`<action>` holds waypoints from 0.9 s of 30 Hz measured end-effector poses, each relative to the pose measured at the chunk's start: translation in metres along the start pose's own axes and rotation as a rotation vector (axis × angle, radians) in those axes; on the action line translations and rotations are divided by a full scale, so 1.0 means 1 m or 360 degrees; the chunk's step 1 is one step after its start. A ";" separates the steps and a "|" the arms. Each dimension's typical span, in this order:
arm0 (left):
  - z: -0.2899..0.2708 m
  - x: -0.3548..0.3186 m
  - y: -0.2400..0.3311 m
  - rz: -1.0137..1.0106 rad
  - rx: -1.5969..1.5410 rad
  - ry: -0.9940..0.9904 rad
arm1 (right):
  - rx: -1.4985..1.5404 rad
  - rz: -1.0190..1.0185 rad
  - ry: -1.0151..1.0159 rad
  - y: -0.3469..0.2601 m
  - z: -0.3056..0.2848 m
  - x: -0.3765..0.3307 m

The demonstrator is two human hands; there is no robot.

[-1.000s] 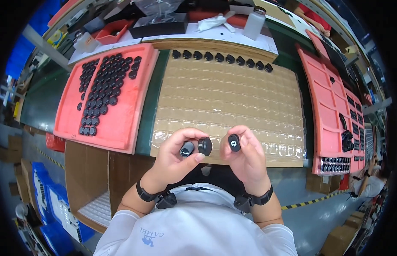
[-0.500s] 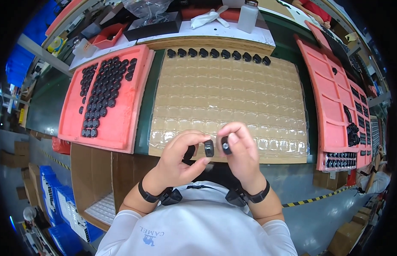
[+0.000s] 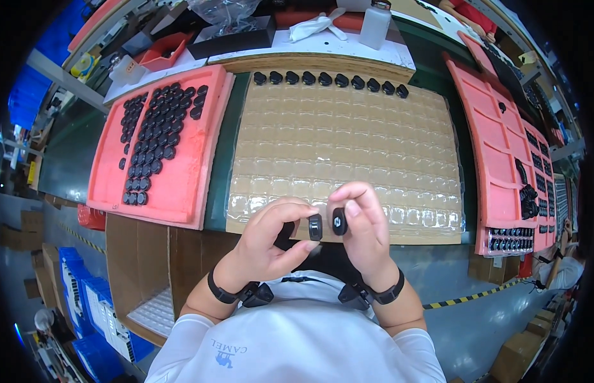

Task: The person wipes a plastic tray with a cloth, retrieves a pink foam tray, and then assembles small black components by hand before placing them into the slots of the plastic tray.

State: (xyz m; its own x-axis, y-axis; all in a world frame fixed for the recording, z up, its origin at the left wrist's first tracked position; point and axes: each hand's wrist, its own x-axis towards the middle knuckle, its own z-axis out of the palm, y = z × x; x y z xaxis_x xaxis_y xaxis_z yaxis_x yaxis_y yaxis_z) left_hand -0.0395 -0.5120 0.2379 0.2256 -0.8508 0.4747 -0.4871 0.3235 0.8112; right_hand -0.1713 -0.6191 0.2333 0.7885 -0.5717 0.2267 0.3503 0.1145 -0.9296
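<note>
My left hand pinches a small black round part between thumb and fingers, with another dark part tucked in its palm. My right hand holds a second small black part right beside the first, the two nearly touching. Both hands hover over the near edge of a clear blister tray with many empty pockets. A row of black parts fills the tray's far edge. A pink foam tray on the left carries several black parts.
Pink foam trays on the right hold a few black parts near their lower end. A white bottle, a cloth and a black box stand at the back. An open cardboard box and blue crates sit at lower left.
My hands have drawn together, bringing the two black parts side by side. The left hand now shows one part edge-on instead of two.
</note>
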 end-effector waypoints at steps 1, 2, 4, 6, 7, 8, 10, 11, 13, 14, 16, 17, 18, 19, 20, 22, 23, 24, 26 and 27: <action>-0.001 0.000 0.000 -0.0002 0.0014 0.0011 | -0.0001 -0.0039 0.0003 0.002 -0.001 0.000; -0.001 -0.001 0.000 -0.0002 0.0014 0.0013 | -0.0002 -0.0077 0.0006 0.003 -0.002 0.000; -0.002 -0.001 -0.002 0.0008 -0.0064 -0.0012 | 0.0068 -0.0001 -0.0001 0.000 -0.003 0.000; -0.003 -0.001 -0.003 0.0015 -0.0104 -0.0024 | 0.0208 0.0145 -0.0011 -0.003 -0.003 0.001; -0.003 -0.001 -0.003 0.0029 -0.0062 -0.0011 | 0.0206 0.0146 -0.0011 -0.001 -0.002 0.001; -0.002 -0.001 -0.003 0.0043 -0.0019 0.0002 | 0.0049 0.0072 -0.0027 0.003 0.000 0.000; -0.003 -0.002 -0.004 0.0056 0.0023 0.0016 | -0.0264 -0.0078 -0.0061 0.008 0.003 -0.001; -0.004 -0.003 -0.005 0.0052 -0.0021 -0.0002 | -0.0265 -0.0077 -0.0063 0.008 0.002 0.000; -0.005 -0.004 -0.006 0.0044 -0.0108 -0.0039 | 0.0081 0.0048 -0.0021 0.004 -0.003 0.002; -0.006 -0.004 -0.006 0.0043 -0.0108 -0.0037 | 0.0254 0.0111 0.0000 0.002 -0.004 0.003; -0.007 -0.003 -0.005 0.0028 -0.0101 -0.0057 | 0.0159 0.0036 -0.0020 0.002 0.003 0.004; -0.007 -0.002 -0.005 0.0021 -0.0097 -0.0067 | 0.0065 -0.0039 -0.0040 0.003 0.008 0.004; -0.007 -0.002 -0.005 0.0020 -0.0098 -0.0067 | -0.0029 -0.0113 -0.0060 0.003 0.010 0.004; -0.008 -0.002 -0.005 0.0014 -0.0098 -0.0063 | -0.0029 -0.0113 -0.0060 0.004 0.009 0.004; -0.008 -0.002 -0.005 0.0009 -0.0099 -0.0057 | 0.0058 -0.0126 -0.0080 0.007 0.005 0.005; -0.009 -0.003 -0.005 0.0004 -0.0100 -0.0051 | 0.0233 -0.0153 -0.0118 0.008 0.002 0.007; -0.010 -0.004 -0.007 0.0007 -0.0118 -0.0058 | 0.0232 -0.0152 -0.0119 0.007 0.001 0.005; -0.010 -0.004 -0.008 0.0011 -0.0136 -0.0066 | 0.0213 -0.0049 -0.0070 0.004 0.001 0.004; -0.011 -0.005 -0.009 0.0011 -0.0152 -0.0073 | 0.0180 0.0156 0.0026 -0.001 0.003 0.004; -0.011 -0.005 -0.009 -0.0005 -0.0166 -0.0055 | 0.0181 0.0157 0.0025 -0.001 0.002 0.004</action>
State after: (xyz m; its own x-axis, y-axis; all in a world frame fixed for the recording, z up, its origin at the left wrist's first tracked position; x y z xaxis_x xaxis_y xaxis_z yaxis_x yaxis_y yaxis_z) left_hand -0.0269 -0.5057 0.2318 0.1970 -0.8650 0.4616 -0.3954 0.3607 0.8447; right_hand -0.1672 -0.6196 0.2357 0.8141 -0.5659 0.1306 0.3273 0.2612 -0.9081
